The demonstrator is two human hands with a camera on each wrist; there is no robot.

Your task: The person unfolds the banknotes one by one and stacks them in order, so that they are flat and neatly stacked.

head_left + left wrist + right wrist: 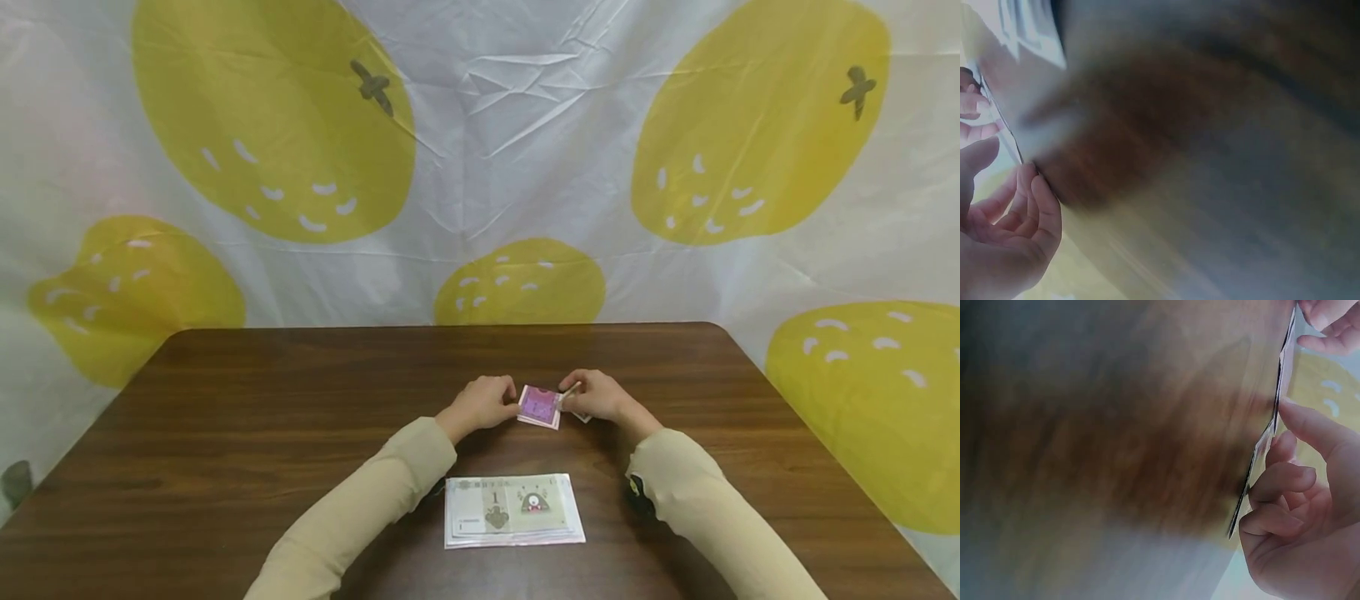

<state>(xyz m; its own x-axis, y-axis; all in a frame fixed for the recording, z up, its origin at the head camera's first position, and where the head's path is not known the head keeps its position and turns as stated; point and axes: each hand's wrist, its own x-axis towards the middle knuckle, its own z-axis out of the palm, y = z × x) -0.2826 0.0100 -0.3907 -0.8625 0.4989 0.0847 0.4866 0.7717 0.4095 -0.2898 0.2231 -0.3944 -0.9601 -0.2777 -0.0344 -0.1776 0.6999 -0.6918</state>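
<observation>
A small stack of purple play banknotes (538, 405) lies near the table's middle, between both hands. My left hand (480, 403) holds its left edge, thumb and curled fingertips meeting at the paper; the left wrist view shows the sheet edge-on at these fingers (1046, 203). At the stack's right side, my right hand (602, 397) pinches a pale slip like a banknote (572, 389), its printed face hidden. Under that hand, a corner of another paper pokes out. From the right wrist, thin overlapping paper edges (1276, 403) run beside the thumb and curled fingers (1282, 481).
Closer to me lies a pile of larger pale-green play banknotes (513, 510) marked 1, on white paper. The brown wooden table (262, 467) reaches back to a white cloth (480, 167) printed with yellow fruit. Both forearms in cream sleeves flank the pile.
</observation>
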